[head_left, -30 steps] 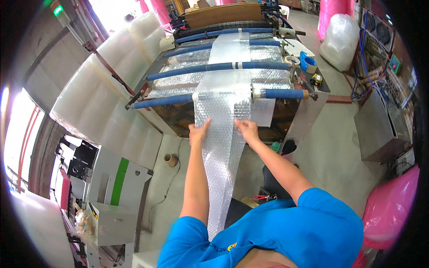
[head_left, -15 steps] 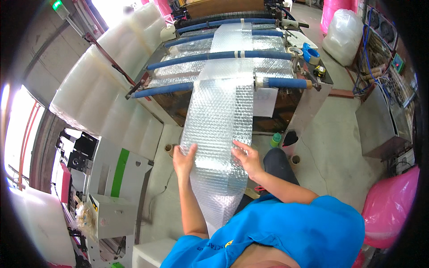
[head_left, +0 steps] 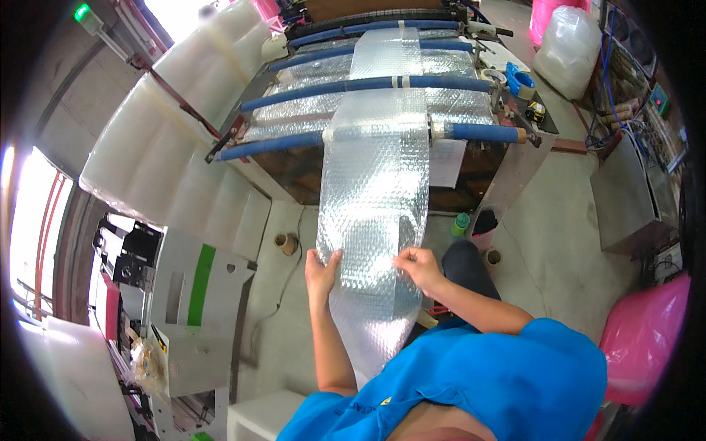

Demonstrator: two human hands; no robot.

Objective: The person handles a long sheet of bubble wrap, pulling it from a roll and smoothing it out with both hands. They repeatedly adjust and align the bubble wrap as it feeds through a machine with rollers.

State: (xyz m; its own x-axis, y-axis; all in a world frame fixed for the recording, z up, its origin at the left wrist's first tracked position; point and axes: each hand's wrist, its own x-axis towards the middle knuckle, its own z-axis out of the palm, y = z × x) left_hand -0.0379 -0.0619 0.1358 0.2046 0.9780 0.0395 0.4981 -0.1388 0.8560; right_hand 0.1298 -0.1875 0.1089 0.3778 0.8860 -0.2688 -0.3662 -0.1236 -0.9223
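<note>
A long strip of clear bubble wrap (head_left: 373, 176) runs from the machine over blue rollers (head_left: 368, 86) and down toward my lap. My left hand (head_left: 321, 278) grips its left edge, thumb on top and the other fingers partly hidden at the edge. With thumb and fingers pinched together, my right hand (head_left: 421, 269) holds the film near the right edge. Between the hands, a shinier rectangular area shows in the wrap; whether it is a separate layer I cannot tell. Below my hands the strip narrows and passes out of sight against my blue shirt.
Large wrapped rolls (head_left: 158, 147) stand on the left, above a white machine (head_left: 195, 331). Tape rolls (head_left: 521, 82) and a tape measure (head_left: 536, 111) lie at the machine's right corner. On the floor are a green bottle (head_left: 460, 224), a cardboard tube (head_left: 286, 243) and a pink bag (head_left: 643, 338).
My right hand has gone from spread fingers to a pinch on the wrap, slightly lower. My left hand has shifted a little right and down. The strip lies wider below the rollers.
</note>
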